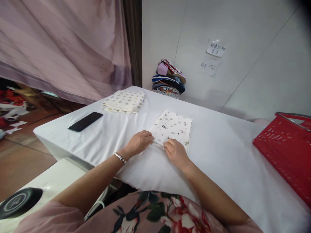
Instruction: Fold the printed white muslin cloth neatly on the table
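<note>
A pale panelled wall [238, 64] stands behind the white-draped table [218, 155]; a pink curtain [68, 42] hangs beyond its far-left edge, above brownish-red floor tiles [21, 145].

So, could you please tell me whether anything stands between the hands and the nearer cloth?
Nothing visible does: the left hand and right hand already touch the cloth at its near edge. The phone and basket are off to the sides.
</note>
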The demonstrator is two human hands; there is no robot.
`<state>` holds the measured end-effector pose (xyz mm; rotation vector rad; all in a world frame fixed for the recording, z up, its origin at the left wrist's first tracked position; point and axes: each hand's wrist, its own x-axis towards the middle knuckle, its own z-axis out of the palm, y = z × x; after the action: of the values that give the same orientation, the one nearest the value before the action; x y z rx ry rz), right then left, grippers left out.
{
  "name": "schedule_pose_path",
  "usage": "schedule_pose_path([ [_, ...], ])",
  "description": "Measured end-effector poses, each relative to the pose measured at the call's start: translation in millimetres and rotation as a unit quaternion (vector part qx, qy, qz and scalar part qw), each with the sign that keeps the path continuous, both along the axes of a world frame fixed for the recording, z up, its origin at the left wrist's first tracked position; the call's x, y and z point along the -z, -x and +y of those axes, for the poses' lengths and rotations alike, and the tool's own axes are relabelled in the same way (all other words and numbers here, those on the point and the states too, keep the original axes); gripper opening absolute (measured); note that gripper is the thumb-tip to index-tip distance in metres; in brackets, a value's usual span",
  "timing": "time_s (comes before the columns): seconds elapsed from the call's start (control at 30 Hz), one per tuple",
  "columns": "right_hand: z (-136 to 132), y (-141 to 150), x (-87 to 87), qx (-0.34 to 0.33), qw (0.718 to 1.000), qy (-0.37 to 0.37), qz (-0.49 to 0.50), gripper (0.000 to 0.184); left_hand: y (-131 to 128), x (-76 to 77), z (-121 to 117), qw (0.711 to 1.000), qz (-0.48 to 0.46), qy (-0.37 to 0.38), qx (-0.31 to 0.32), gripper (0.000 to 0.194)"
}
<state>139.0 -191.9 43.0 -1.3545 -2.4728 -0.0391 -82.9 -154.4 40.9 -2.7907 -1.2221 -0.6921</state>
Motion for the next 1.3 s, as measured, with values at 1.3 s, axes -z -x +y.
schedule_pose_path([
  [1.3, -3, -1, 6.9, 0.003, 0.998, -0.067, 0.01, 0.02, -2, 8.5, 7, 0.999, -0.02, -0.025, 0.018, 0.025],
])
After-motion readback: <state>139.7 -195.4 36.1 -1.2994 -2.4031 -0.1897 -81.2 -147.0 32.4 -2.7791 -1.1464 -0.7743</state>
